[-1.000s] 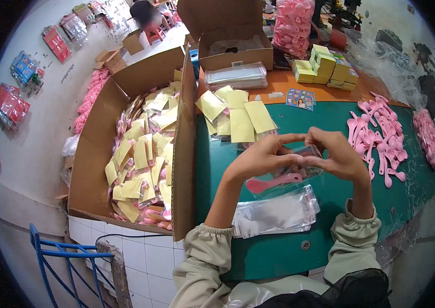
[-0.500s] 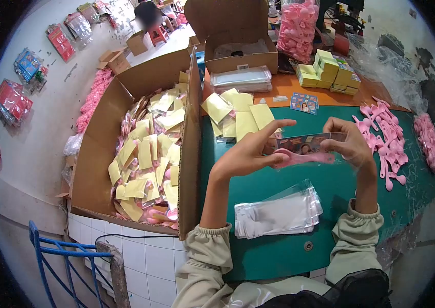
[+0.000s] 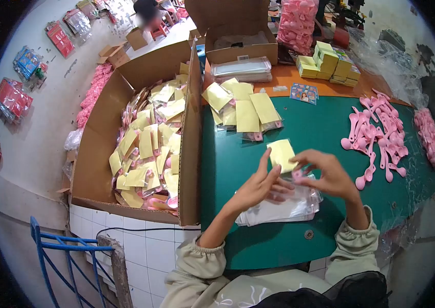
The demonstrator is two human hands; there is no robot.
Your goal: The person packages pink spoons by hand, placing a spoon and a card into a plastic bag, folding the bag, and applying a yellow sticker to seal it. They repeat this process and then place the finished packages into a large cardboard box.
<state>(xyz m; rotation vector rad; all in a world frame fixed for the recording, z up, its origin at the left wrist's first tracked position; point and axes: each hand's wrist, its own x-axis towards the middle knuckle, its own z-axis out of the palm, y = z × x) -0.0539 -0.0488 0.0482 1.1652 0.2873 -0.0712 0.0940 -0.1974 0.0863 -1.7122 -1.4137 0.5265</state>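
A clear packet with a yellow card [image 3: 281,155] is between my two hands, with a pink spoon end [image 3: 298,176] showing at its lower right. My right hand [image 3: 327,173] curls its thumb and fingers around that end. At the card's left edge is my left hand [image 3: 259,189], fingers spread and some of them under the packet. Beneath both hands lies a stack of clear plastic bags [image 3: 279,211]. Further up the green table, finished-looking packets with yellow cards [image 3: 249,115] lie in an overlapping pile.
A large cardboard box [image 3: 189,154] full of similar packets stands at the left. Loose pink spoons [image 3: 381,133] are heaped at the right. Small card stacks [image 3: 325,60], a printed card [image 3: 304,93] and more plastic sleeves [image 3: 241,68] sit at the back. A person [image 3: 150,15] is far off.
My hands have come down and nearer to the bag stack. The packet has turned from its printed side with the spoon to its yellow side, and my left hand's grip has loosened.
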